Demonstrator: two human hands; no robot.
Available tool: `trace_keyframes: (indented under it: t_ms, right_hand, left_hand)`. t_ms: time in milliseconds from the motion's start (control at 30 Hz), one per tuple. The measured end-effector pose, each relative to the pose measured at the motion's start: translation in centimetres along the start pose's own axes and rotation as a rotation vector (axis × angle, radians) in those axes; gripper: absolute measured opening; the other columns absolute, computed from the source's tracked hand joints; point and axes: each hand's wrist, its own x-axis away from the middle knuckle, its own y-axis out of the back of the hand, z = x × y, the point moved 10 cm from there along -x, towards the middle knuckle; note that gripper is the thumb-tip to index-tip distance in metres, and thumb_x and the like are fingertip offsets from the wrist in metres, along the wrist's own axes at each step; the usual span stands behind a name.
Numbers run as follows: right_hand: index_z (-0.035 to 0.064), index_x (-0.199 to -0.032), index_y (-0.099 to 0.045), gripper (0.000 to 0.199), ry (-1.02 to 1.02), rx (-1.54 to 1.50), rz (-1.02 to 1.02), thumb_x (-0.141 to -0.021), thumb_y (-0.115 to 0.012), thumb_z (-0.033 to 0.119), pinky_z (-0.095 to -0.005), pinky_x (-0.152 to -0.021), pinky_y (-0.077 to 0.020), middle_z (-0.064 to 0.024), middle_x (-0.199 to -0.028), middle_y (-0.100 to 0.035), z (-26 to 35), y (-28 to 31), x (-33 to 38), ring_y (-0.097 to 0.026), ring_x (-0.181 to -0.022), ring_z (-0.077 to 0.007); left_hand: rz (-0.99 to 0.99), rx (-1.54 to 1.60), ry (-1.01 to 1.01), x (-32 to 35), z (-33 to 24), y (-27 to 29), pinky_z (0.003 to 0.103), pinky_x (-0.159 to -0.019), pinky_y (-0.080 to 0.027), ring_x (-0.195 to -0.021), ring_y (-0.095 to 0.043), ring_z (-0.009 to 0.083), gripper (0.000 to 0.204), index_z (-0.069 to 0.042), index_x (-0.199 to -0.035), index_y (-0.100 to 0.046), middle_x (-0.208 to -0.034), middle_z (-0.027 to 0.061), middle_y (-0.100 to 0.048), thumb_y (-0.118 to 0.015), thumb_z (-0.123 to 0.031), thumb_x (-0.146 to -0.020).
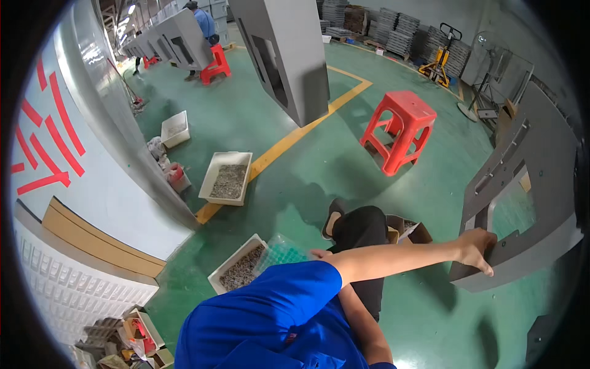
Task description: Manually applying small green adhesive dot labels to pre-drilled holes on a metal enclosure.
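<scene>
At right, right hand point(478, 247) grips flat grey metal panel point(528, 184) (slotted); left hand point(319, 253) seemingly hidden, grip unclear.

Left hand point(319, 253) mostly hidden.

Small open cardboard box point(413, 232) on green floor (brown, flaps up) beside the knee.

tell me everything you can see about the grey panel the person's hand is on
The grey panel looks like painted sheet metal, matte and flat, with folded edges. It has a large rectangular cutout, through which the green floor shows, and several small slots. It stands tilted at the picture's right edge, above the floor. The person's hand grips its lower left corner, one finger pointing down. Its far end is cut off by the frame.
</scene>
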Motion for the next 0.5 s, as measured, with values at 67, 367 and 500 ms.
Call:
trace_keyframes:
  t_ms: [67, 367, 500]
  right_hand:
    - [0.0014, -0.11, -0.063, 0.029, -0.032, 0.222, -0.094, -0.085, -0.054, 0.012, -0.0305, -0.064, -0.0459, -0.0072, -0.078, -0.064, -1.3, 1.2, -0.4, -0.06, -0.074, -0.0173]
    - [0.0009, -0.114, -0.061, 0.037, 0.078, 0.274, 0.031, -0.083, -0.065, 0.021, -0.0296, -0.078, -0.0474, -0.0083, -0.095, -0.066, -1.5, 0.5, -0.8, -0.06, -0.087, -0.0143]
    - [0.0002, -0.114, -0.058, 0.032, 0.152, -0.123, 0.004, -0.089, -0.062, 0.018, -0.0357, -0.086, -0.0458, -0.0083, -0.11, -0.059, -1.0, 1.1, 0.0, -0.057, -0.098, -0.0182]
  left_hand:
    - [-0.061, -0.026, -0.043, -0.6, -1.0, -1.9, 0.039, -0.076, -0.047, -0.091, -0.058, 0.0314, 0.055, 0.001, -0.092, -0.06, -0.087, 0.0153, -0.064, -0.083, -0.032, -0.054]
    - [-0.316, -0.291, -0.399, 2.7, -2.8, 0.8, 0.039, -0.081, -0.046, -0.095, -0.053, 0.0293, 0.045, -0.005, -0.095, -0.061, -0.091, 0.0097, -0.059, -0.08, -0.026, -0.062]
    - [-0.618, -0.346, -0.132, 7.5, -0.4, 14.3, 0.039, -0.09, -0.044, -0.103, -0.054, 0.0276, 0.037, -0.009, -0.101, -0.062, -0.104, 0.0084, -0.062, -0.075, -0.017, -0.068]
